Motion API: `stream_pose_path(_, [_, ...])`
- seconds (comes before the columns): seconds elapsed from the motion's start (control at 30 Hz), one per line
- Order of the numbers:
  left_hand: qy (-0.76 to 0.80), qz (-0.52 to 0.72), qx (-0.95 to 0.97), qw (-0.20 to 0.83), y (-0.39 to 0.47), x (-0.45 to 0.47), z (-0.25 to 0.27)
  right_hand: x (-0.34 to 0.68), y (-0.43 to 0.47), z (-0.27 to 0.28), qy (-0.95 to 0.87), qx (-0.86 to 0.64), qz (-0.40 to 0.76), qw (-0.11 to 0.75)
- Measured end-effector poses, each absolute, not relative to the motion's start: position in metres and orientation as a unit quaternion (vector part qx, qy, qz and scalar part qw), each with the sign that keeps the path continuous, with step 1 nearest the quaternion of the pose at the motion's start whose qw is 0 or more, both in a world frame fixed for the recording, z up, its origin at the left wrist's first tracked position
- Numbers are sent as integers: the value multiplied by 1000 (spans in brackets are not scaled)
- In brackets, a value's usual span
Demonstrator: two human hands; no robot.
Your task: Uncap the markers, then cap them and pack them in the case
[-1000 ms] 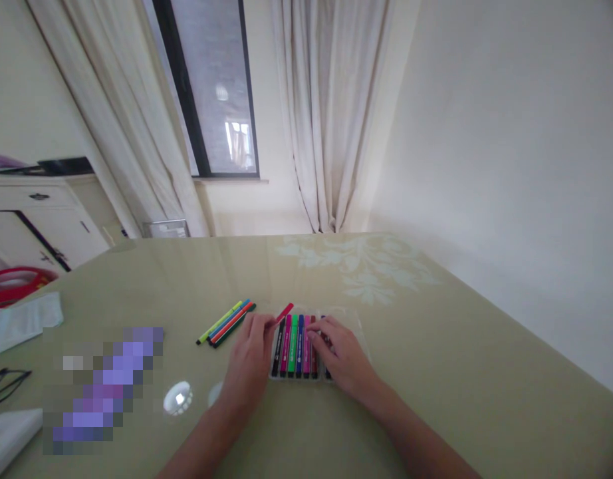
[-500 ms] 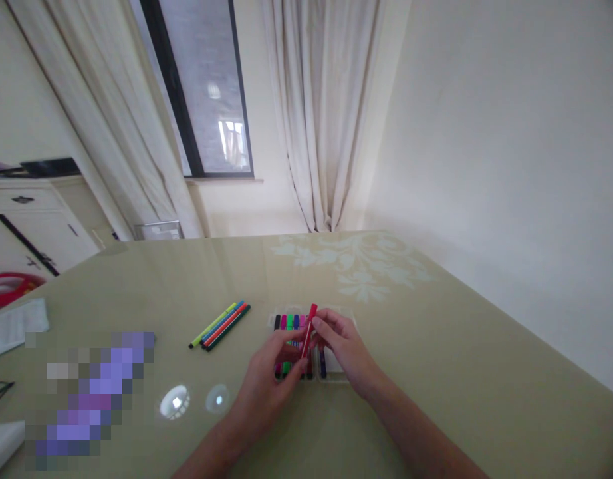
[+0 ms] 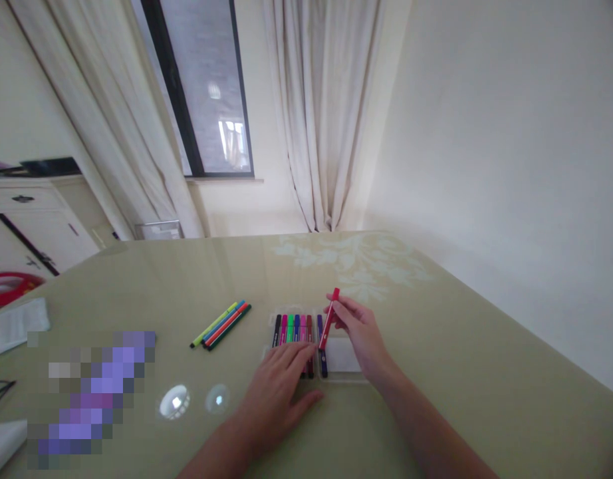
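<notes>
Presently, two hands are at work over one clear case (image 3: 345,381), which lies unfolded in two halves on the bench (image 3: 446,392). The right hand (image 3: 364,336) has its fingers pinched on one red marker (image 3: 329,322), held tilted, red cap uppermost, above the case's right half; whether its lower end touches anything cannot be told. The left hand (image 3: 279,382) holds nothing, its fingers extended over the case's left half and its thumb apart. Seven markers are counted in the case: six markers (image 3: 296,326) side by side in the left half (black, magenta, green, blue, pink and brown-red), partly covered by the left fingers, and one dark blue marker (image 3: 324,367) in the right half. Left of the case, four loose markers (image 3: 221,326) lie together: yellow-green, blue, orange-red and dark green.
</notes>
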State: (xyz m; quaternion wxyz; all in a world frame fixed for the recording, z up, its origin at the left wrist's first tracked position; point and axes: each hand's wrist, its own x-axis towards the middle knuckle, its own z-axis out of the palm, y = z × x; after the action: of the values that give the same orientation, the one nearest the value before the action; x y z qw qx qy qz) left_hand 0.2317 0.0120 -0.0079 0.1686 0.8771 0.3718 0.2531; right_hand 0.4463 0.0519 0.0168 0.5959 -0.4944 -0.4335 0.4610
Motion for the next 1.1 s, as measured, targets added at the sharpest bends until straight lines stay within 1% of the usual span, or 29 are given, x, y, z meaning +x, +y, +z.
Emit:
stream_pose_path(0.07, [376,221,889,139,11,233,-8,457,57,16,-449,-520,431,585])
stream_pose_path(0.23, [401,210,886,98,13,232,-6,465,60,10,-539,-544,434,475])
stream_pose_path(0.33, [394,204,892,87,14,231,-5,460,58,5,-570,-558,423,430])
stream_pose_path(0.57, [342,181,921,33,11,234,-6,450,54,2,-637,-607,281,383])
stream_pose_path(0.73, [347,160,924,17,12,233,-11,447,50,6,-685,-613,207,335])
stream_pose_path(0.9, [351,155,923,11,13,233,-12,445,48,7,-692,-637,186,285])
stream_pose_path(1.0, [351,165,921,26,11,235,-8,444,47,8,-686,-642,193,283])
stream_pose_path(1.1, [339,184,920,65,12,234,-2,445,46,9,-690,-635,189,290])
